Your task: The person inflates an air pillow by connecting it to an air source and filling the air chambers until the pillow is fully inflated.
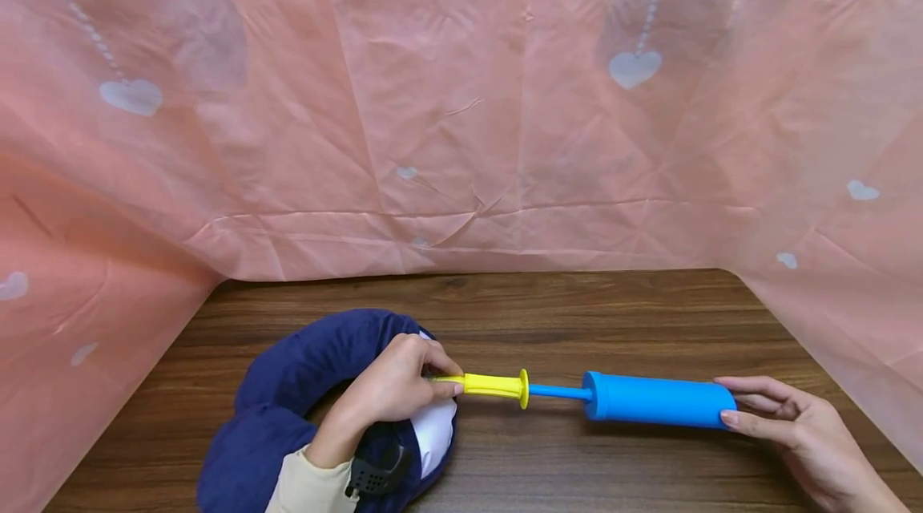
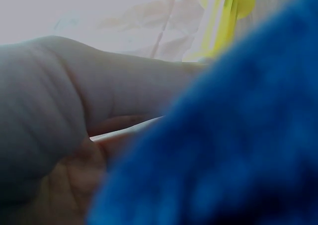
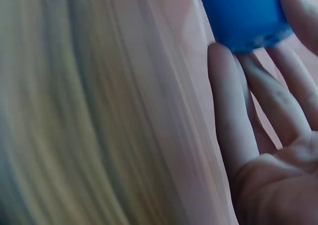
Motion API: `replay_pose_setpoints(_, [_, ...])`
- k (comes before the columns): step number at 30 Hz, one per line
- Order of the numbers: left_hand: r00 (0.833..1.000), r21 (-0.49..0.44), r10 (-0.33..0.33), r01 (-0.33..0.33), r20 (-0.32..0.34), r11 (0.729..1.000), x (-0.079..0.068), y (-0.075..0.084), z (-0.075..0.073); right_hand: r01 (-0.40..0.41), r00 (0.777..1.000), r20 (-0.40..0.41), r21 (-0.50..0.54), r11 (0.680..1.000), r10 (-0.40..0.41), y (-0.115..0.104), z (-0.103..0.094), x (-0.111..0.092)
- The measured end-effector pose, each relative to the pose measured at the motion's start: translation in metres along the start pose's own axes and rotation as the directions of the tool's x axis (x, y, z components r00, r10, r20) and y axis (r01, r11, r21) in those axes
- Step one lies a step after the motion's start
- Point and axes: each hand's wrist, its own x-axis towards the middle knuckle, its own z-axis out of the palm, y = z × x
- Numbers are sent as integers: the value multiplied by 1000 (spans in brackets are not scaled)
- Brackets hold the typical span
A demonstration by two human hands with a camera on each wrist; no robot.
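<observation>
A blue hand pump (image 1: 656, 401) lies lengthwise between my two hands, its thin blue rod (image 1: 558, 391) drawn out of the cylinder. On the rod's left end is a yellow flanged part (image 1: 493, 385), which also shows in the left wrist view (image 2: 221, 21). My left hand (image 1: 397, 381) pinches the tip of that part between thumb and fingers. With thumb and fingers, my right hand (image 1: 800, 433) grips the right end of the cylinder, also seen in the right wrist view (image 3: 248, 16). Beneath my left hand lies a navy neck pillow (image 1: 310, 361) with a white patch (image 1: 436, 433).
The dark wooden table (image 1: 577, 304) carries the pillow on its left half. Pink curtain (image 1: 447, 112) with white hearts surrounds the table at the back and both sides. A black strap-on device (image 1: 378, 469) is at my left wrist. Blurred blue fabric (image 2: 238, 135) covers much of the left wrist view.
</observation>
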Motion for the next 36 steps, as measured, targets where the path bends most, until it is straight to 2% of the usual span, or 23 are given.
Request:
replay_pose_setpoints(7, [999, -10, -35, 35, 11, 999, 1, -1, 0, 38, 999, 13, 11, 999, -39, 11, -41, -6])
replay_pose_setpoints(12, [999, -13, -41, 41, 11, 999, 1, -1, 0, 23, 1000, -7, 2, 1000, -23, 13, -52, -11])
replay_pose_setpoints(16, [999, -31, -42, 42, 8, 999, 2, -2, 0, 22, 1000, 6, 1, 1000, -22, 15, -54, -11])
replay_pose_setpoints(22, [998, -76, -61, 61, 2, 995, 3, -2, -1, 37, 998, 50, 49, 998, -39, 13, -37, -5])
replay_pose_setpoints(26, [997, -81, -73, 72, 1, 994, 2, -1, -3, -2, 999, 47, 60, 998, -1, 7, -14, 0])
replay_pose_setpoints(31, [997, -83, -72, 71, -2, 994, 2, -1, -4, -56, 998, 40, 25, 998, 55, -2, 16, 4])
replay_pose_setpoints(36, [997, -93, -76, 76, 2, 993, 1, -1, -4, -64, 998, 18, -9, 998, 64, -7, 44, 7])
